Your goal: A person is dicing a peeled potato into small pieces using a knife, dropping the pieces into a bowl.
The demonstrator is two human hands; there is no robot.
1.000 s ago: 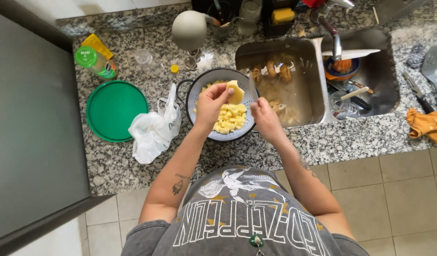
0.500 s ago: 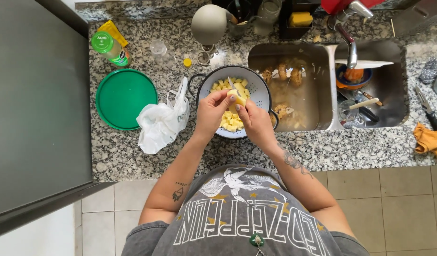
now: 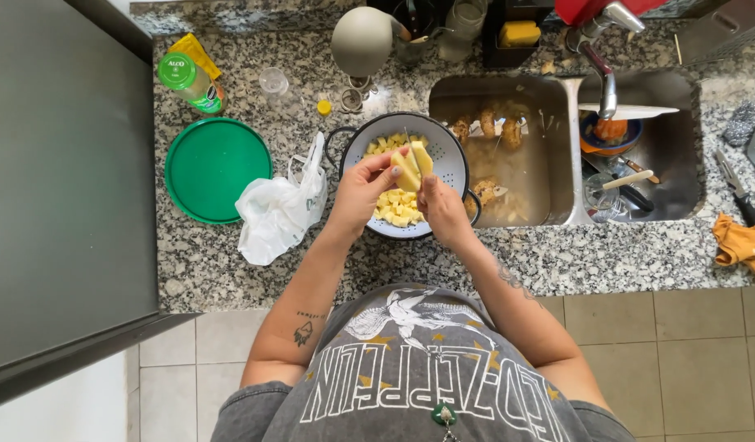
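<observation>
While the left hand (image 3: 363, 187) pinches a peeled potato piece (image 3: 413, 165) in its fingers, the right hand (image 3: 440, 209) grips a knife (image 3: 411, 147); cubes (image 3: 396, 209) already partly fill the colander (image 3: 451, 157).

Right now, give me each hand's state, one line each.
Left hand: closed on a peeled potato piece over the colander.
Right hand: closed on a knife cutting that piece.

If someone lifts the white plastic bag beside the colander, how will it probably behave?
The white plastic bag looks crumpled and thin, so it is probably floppy and light. Its loose handles suggest it would sag and change shape. It lies against the colander, so a push may simply slide it.
</observation>
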